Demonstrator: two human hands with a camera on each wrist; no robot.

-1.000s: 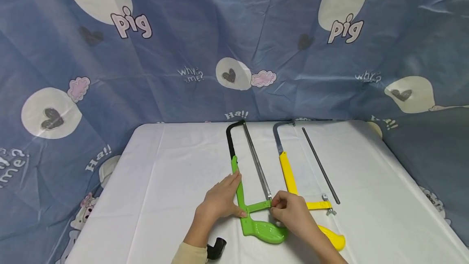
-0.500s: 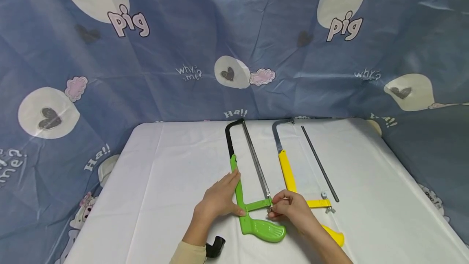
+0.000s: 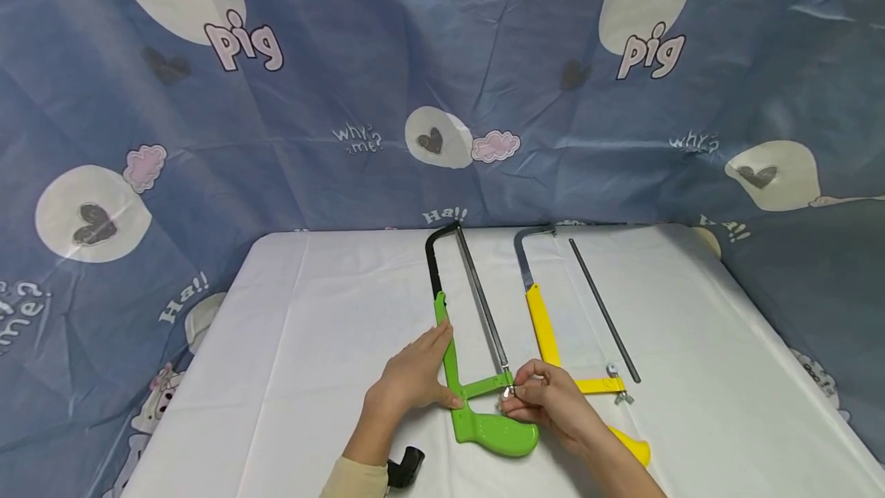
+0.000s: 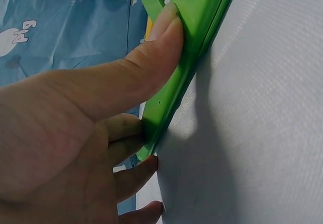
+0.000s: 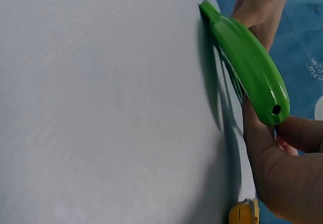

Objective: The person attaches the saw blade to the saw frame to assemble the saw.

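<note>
A green hacksaw (image 3: 451, 360) with a black front frame lies on the white table, its grey blade (image 3: 482, 294) stretched along the right side. My left hand (image 3: 411, 375) rests along the frame's left side, fingers extended and thumb on the green metal near the handle. In the left wrist view, the straight thumb (image 4: 151, 52) presses on the frame. My right hand (image 3: 549, 398) pinches a small metal wing nut (image 3: 508, 392) at the near end of the blade; the fingertips partly hide it. The green handle (image 5: 247, 62) overlaps the right fingers in the right wrist view.
To the right lies a yellow hacksaw frame (image 3: 542, 321) with a wing nut at its near arm; my right hand partly covers it. A loose dark blade (image 3: 604, 310) is beyond it. A black curved piece (image 3: 406, 467) sits near my left wrist. Patterned blue cloth (image 3: 346, 98) hangs behind.
My right fingers have shifted slightly at the wing nut, more of which now shows. The green hacksaw's blade shows a narrower face. My left hand stays in place.
</note>
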